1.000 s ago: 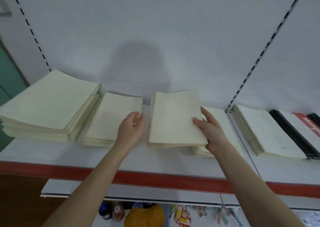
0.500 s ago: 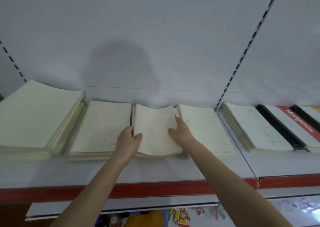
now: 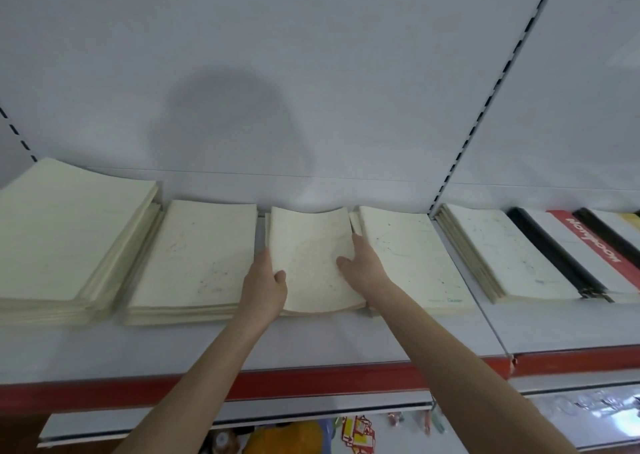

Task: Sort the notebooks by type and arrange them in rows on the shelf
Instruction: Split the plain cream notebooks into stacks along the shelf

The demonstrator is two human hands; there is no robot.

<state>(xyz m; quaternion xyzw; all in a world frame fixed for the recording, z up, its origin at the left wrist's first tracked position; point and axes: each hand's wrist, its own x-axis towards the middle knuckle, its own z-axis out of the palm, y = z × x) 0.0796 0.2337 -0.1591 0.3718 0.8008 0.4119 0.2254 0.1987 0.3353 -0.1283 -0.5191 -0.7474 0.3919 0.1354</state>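
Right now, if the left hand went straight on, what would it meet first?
Likely the back panel: the left hand points along the gap between the held stack and its left neighbour.

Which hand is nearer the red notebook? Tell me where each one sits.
Right. The right hand holds the curved notebook by its right edge, well left of the red notebook; the left hand holds its left edge, farther away.

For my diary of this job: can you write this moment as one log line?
middle notebook stack: on shelf, top bowed | left grip: holds its left edge | right grip: holds its right edge
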